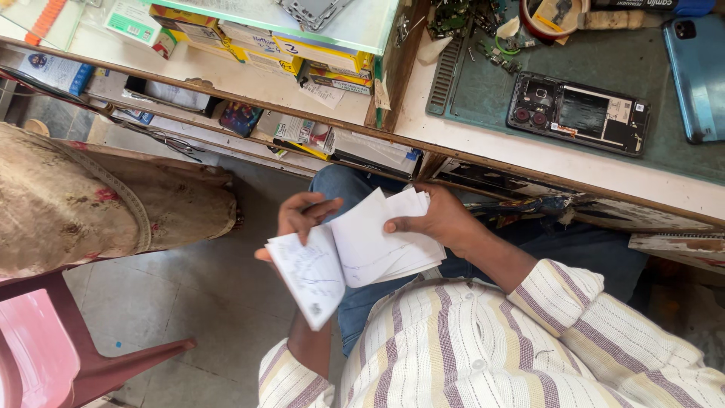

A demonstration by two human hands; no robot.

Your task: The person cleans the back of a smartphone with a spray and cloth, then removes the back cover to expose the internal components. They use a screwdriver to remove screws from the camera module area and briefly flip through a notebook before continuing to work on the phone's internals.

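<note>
A small white notebook (355, 253) lies open over my lap, its pages bearing faint handwriting. My left hand (300, 215) grips the left half, fingers curled over the top edge of a turned page. My right hand (434, 219) holds the right stack of pages, thumb pressed on the top sheet. Both arms come out of a striped cream shirt (483, 347). Blue trousers (355, 302) show beneath the notebook.
A workbench (574, 162) stands ahead with a green mat (483, 91), an opened phone (578, 113) showing its insides and a blue phone (698, 75). Shelves with coloured boxes (287, 53) are at the left. A pink plastic chair (45, 347) and a worn cushion (75, 204) stand at the left.
</note>
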